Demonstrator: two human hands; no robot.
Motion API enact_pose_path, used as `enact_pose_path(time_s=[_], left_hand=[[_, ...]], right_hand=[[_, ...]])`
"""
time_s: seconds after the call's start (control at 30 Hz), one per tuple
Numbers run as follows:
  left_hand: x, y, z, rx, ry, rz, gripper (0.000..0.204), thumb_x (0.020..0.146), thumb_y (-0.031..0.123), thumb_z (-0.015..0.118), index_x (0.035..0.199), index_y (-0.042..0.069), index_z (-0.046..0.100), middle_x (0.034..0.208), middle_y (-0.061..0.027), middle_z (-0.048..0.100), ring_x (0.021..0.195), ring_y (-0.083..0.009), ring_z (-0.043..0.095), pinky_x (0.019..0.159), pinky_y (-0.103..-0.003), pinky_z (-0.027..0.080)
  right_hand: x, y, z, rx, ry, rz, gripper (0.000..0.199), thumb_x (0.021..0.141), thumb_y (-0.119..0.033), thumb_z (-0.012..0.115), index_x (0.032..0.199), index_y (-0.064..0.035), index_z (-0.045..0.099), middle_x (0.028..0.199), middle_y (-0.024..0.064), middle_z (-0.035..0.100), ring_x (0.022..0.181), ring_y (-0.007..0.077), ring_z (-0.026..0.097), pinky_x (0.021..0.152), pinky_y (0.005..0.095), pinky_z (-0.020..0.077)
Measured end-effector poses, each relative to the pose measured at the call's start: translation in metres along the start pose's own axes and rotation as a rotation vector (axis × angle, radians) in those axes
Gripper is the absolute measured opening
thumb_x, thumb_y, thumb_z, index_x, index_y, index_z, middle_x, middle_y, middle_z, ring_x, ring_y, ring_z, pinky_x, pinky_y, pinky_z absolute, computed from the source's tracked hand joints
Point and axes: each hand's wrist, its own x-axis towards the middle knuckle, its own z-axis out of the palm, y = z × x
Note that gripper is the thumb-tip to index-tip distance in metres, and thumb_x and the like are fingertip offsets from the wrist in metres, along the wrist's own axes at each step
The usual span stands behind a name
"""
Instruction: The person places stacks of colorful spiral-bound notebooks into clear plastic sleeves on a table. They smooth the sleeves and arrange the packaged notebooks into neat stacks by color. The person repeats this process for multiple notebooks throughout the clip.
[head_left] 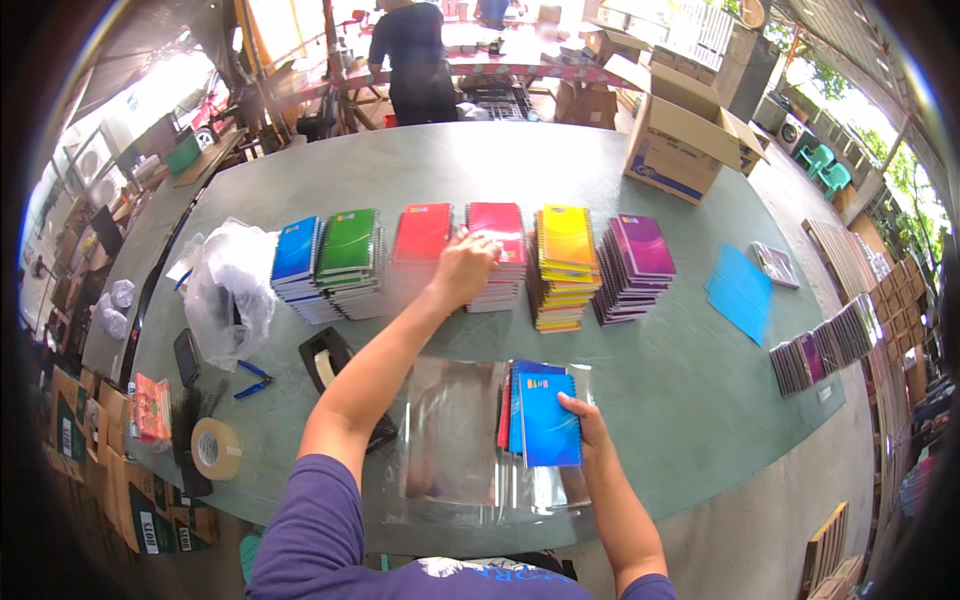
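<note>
My left hand [468,268] reaches over a stack of pinkish-red spiral notebooks [495,218]. Its fingers are bent together on the top cover near the coil edge; their tips are partly hidden. My right hand [592,428] grips a blue spiral notebook [550,425] by its right side, thumb on the cover. Beneath that one, more notebooks in dark blue and red [504,420] stick out to the left, fanned. Under them lies a clear plastic sheet or sleeve [450,440] on the green table [680,400].
Beside that stack stand blue [295,250], green [350,240], red [424,230], yellow [566,235] and purple notebooks [645,245]. A tape dispenser [325,365], tape roll [215,449], pliers [254,379] and plastic bag [230,290] lie left. An open carton [680,140] stands back right.
</note>
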Motion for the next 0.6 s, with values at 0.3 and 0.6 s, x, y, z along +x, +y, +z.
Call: enact_pose_path(time_s=[0.3,0.6], left_hand=[[-0.023,0.177,-0.02,-0.165,-0.072,0.395,0.029,0.07,0.025,0.064,0.087,0.002,0.062,0.086,-0.0127,0.064,0.084,-0.0243,0.063,0.082,-0.041,0.047],[0.041,0.137,0.011,0.035,0.136,0.288,0.017,0.078,0.02,0.057,0.083,0.004,0.059,0.074,-0.0092,0.059,0.077,-0.0236,0.059,0.086,-0.042,0.04]], right_hand=[[-0.005,-0.047,-0.06,0.008,0.079,-0.088,0.048,0.079,-0.017,0.069,0.119,0.0025,0.049,0.11,0.0191,0.06,0.096,0.0284,0.064,0.084,0.0437,0.0535],[-0.02,-0.08,-0.066,0.155,0.031,-0.098,0.054,0.082,-0.029,0.068,0.122,0.0014,0.047,0.112,0.0186,0.06,0.102,0.0295,0.061,0.089,0.046,0.0503]])
